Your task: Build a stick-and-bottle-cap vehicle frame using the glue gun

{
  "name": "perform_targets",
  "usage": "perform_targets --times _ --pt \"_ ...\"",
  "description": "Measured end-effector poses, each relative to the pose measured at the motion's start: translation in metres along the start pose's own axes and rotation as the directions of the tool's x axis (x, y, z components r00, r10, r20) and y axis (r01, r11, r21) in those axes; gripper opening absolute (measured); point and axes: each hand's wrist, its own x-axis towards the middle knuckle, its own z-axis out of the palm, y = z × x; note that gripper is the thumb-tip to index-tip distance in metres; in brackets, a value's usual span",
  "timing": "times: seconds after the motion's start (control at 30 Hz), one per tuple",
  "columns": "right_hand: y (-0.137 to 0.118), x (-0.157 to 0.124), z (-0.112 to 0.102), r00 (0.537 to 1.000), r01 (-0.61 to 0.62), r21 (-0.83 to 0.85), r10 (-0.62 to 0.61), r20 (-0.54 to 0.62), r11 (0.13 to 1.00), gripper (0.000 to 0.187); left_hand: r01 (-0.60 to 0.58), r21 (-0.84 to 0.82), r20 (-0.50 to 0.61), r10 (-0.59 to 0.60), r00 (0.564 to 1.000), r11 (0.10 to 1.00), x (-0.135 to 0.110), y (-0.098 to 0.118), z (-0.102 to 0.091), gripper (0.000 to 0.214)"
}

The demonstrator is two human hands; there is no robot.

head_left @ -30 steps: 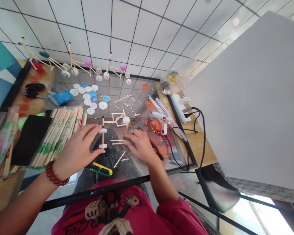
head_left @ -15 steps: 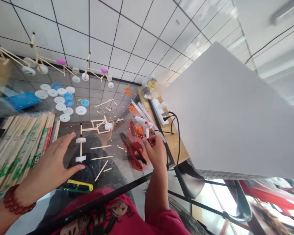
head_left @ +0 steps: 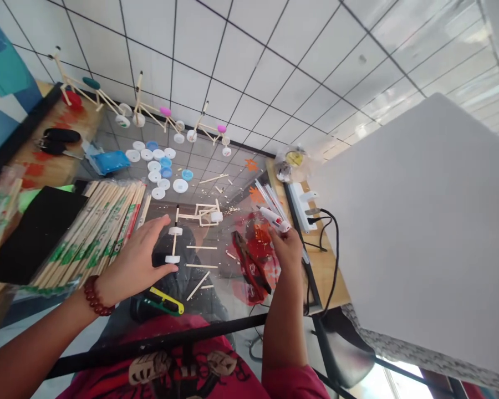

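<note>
A small frame of pale wooden sticks (head_left: pixel 197 213) lies on the glass tabletop (head_left: pixel 237 310), with a stick axle (head_left: pixel 174 244) carrying two white bottle-cap wheels (head_left: pixel 172 259) at its near end. The person's left hand (head_left: pixel 137 252) hovers just over that axle, fingers spread wide and thumb just beside the nearer wheel, with a red bead bracelet (head_left: pixel 95 295) on the wrist. The right hand (head_left: pixel 286 249) is raised on a bent arm, fingers closed around a white hot glue gun (head_left: pixel 274 219), its nozzle tilted away toward the far side, well apart from the frame.

Four loose sticks (head_left: pixel 202 247) lie on the glass between the hands. Red-handled pliers (head_left: pixel 249 260) sit just left of the right hand, and one yellow-and-green utility knife (head_left: pixel 162 301) lies near the table's edge. Further out are about ten white and four blue bottle caps (head_left: pixel 158 166), three finished stick models (head_left: pixel 158 111), and bundled wooden sticks (head_left: pixel 91 238) to the left.
</note>
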Motion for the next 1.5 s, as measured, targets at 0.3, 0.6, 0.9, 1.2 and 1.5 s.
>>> perform_targets --times 0.3,0.6,0.9,1.2,1.5 --pt "-0.058 -0.068 -0.024 0.937 -0.008 0.472 -0.159 0.312 0.882 0.032 0.003 -0.022 0.040 -0.002 0.999 1.000 0.001 0.000 0.000 0.087" --pt "-0.088 -0.089 0.016 0.814 0.256 0.433 -0.434 0.386 0.864 0.026 0.012 -0.052 0.032 -0.010 0.999 0.999 0.003 0.001 -0.001 0.082" --pt "-0.102 -0.092 0.027 0.767 0.464 0.256 -0.529 0.362 0.848 0.025 0.019 -0.059 0.021 -0.018 1.000 0.998 0.002 0.004 0.000 0.086" --pt "-0.101 -0.092 0.033 0.767 0.461 0.209 -0.506 0.394 0.862 0.025 -0.005 -0.073 0.003 0.006 1.000 0.997 0.002 0.006 0.000 0.089" --pt "-0.101 -0.093 0.035 0.782 0.440 0.206 -0.486 0.390 0.874 0.026 -0.008 -0.077 -0.006 0.008 1.000 0.997 0.001 0.005 0.001 0.088"
